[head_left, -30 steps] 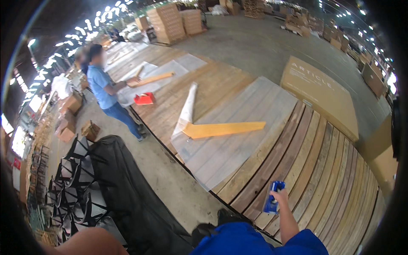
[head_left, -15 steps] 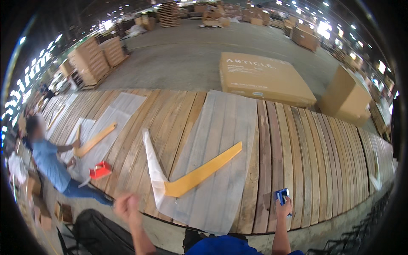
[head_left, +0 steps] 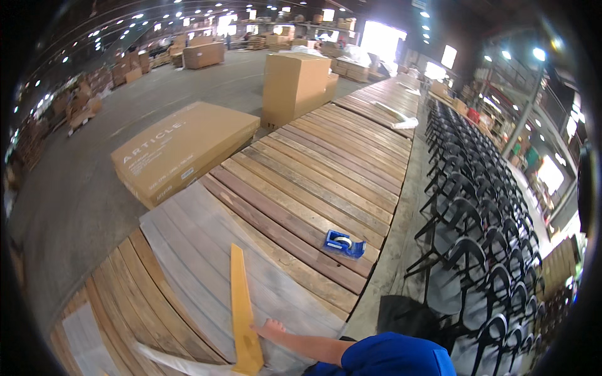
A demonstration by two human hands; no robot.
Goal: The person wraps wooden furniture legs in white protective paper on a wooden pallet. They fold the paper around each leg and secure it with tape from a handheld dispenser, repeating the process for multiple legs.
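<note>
My right hand [head_left: 271,328] rests at the edge of a yellow-brown wooden piece [head_left: 240,301], thumb toward the wood and apart from the fingers, which are small and partly foreshortened. The piece forms a V with a second arm wrapped in thin white foam [head_left: 179,361], cut off at the lower edge. Both lie over a translucent white foam sheet [head_left: 188,232] spread on the slatted wooden table [head_left: 301,182]. A blue tape dispenser [head_left: 343,243] with a pale roll stands on the slats to the right of the sheet. My left hand is out of view.
A flat cardboard carton [head_left: 188,147] and a tall carton [head_left: 293,88] stand beyond the table. Rows of black chairs [head_left: 464,250] line its right side. Farther along lies another white-wrapped piece [head_left: 401,119]. Part of another white sheet [head_left: 88,338] shows at lower left.
The view has swung to the right. My right hand has let go of the tape dispenser and moved to the wooden piece. My left hand has left the view.
</note>
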